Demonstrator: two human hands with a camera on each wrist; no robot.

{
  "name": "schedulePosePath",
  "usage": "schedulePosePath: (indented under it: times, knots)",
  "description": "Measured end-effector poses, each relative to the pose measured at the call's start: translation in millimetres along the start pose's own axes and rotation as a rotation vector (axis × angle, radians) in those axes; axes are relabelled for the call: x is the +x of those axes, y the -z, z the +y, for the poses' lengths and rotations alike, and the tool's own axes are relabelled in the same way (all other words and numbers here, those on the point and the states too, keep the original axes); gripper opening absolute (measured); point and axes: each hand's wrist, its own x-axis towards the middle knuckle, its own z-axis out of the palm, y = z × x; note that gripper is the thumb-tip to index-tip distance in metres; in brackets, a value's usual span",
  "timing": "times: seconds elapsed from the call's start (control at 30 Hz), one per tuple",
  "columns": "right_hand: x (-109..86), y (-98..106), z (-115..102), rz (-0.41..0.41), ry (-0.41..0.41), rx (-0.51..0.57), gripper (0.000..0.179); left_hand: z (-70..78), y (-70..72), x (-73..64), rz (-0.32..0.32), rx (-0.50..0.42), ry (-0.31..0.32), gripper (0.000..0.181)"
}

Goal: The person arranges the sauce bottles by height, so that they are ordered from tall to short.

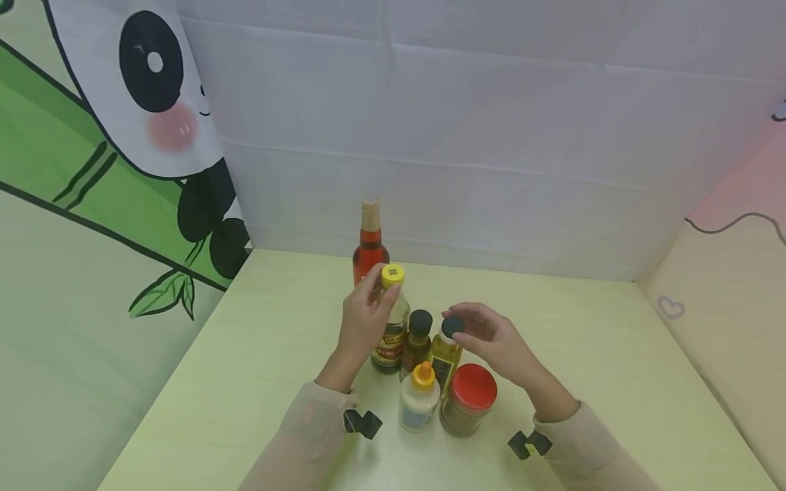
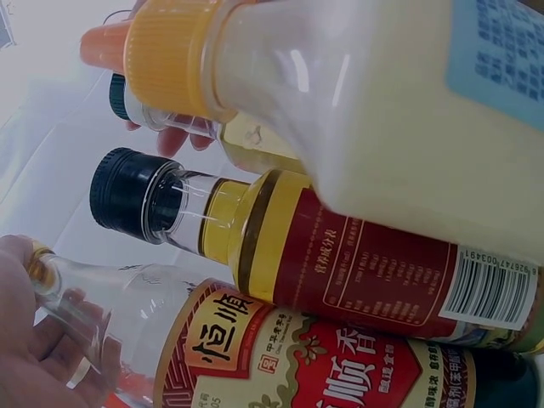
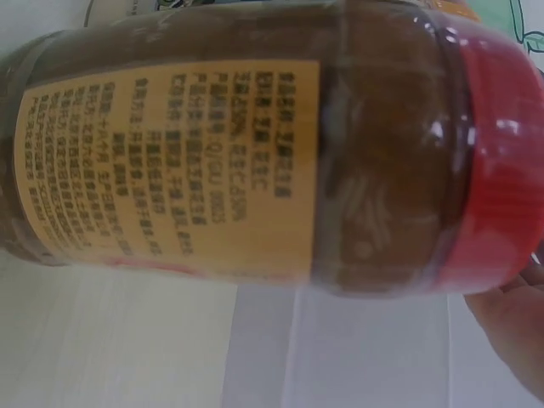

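Just behind and left of the white squeeze bottle [image 1: 419, 407], we see the yellow-capped bottle [image 1: 389, 349], its neck gripped by the left hand [image 1: 361, 315], whose thumb and fingers curl round it below the cap. Behind and right of the squeeze bottle, we find the right hand [image 1: 492, 339] with thumb and fingers curved about the top of the green-capped bottle [image 1: 445, 358], pinching it near the cap. Directly behind the squeeze bottle we make out the black-capped bottle [image 1: 417, 350], between the two held ones. To its right stands the red-lidded jar [image 1: 469, 400], brown inside. Farthest behind it, we see the tall red bottle [image 1: 370, 256], partly hidden by the left hand.
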Motion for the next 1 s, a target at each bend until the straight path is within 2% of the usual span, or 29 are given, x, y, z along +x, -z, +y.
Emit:
schedulePosePath:
  times: [0.23, 0.5, 0.77, 0.9, 1.0]
  knots:
    - [-1.2, -10, 0, 0.000, -0.015, 0.022, 0.040, 0.5, 4.8, -1.6, -0.004, -0.003, 0.007, 0.034]
    - [-6.0, -18, -3, 0.031, -0.017, -0.031, 0.037, 4.2, 9.0, -4.0, -0.012, -0.026, 0.013, 0.036]
    - [-4.3, -15, 2, 0.037, 0.001, -0.058, 0.037, 2.4, 6.4, -1.6, 0.008, -0.036, -0.015, 0.035]
    - [-1.8, -11, 5, 0.026, 0.020, -0.054, 0.036, -0.7, 3.2, 2.2, 0.037, -0.082, -0.041, 0.034]
    - [0.1, -7, 7, 0.024, 0.019, -0.057, 0.036, -2.0, 0.7, 4.9, 0.042, -0.125, -0.033, 0.036]
